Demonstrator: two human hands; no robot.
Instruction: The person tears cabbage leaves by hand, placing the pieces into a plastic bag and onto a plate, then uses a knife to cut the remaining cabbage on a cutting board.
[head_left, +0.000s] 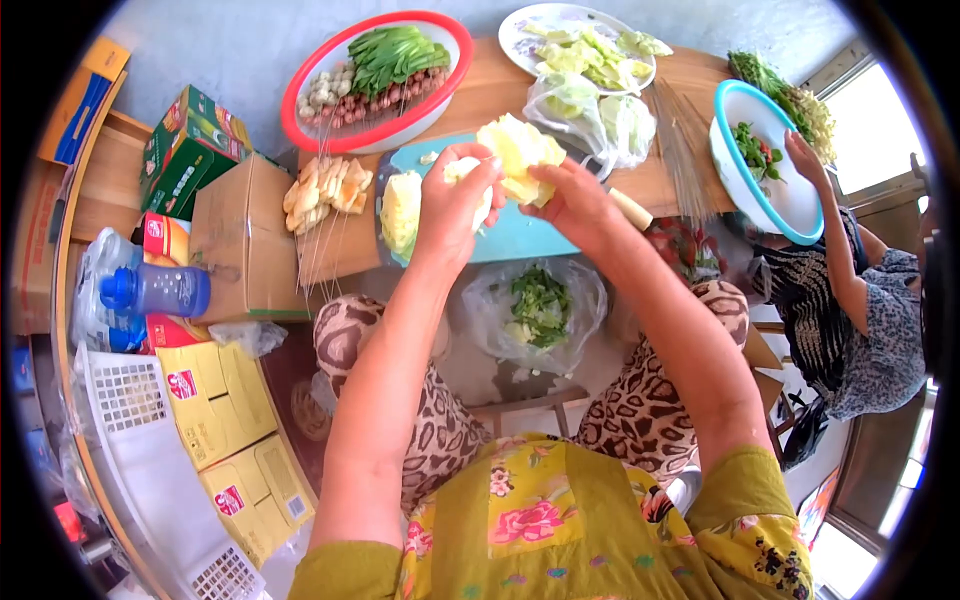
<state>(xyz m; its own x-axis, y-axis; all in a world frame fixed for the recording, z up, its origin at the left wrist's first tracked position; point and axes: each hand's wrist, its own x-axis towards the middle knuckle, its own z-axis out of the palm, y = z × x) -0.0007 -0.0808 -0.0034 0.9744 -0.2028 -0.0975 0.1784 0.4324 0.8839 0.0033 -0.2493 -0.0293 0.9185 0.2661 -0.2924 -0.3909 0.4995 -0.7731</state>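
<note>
Above the blue cutting board, my left hand is closed round a pale piece of cabbage. My right hand grips yellow-green cabbage leaves, right beside my left hand. A cut cabbage chunk lies at the board's left end. Part of a knife shows behind my right hand, with its wooden handle pointing right. Bagged leaves and a white plate of torn leaves are behind the board. Below the table edge, a plastic bag holds green scraps.
Skewered food and a red-rimmed bowl of skewers are on the left. Bare skewers lie on the right. Another person's hand is at a blue-rimmed basin. Cardboard boxes and a bottle stand far left.
</note>
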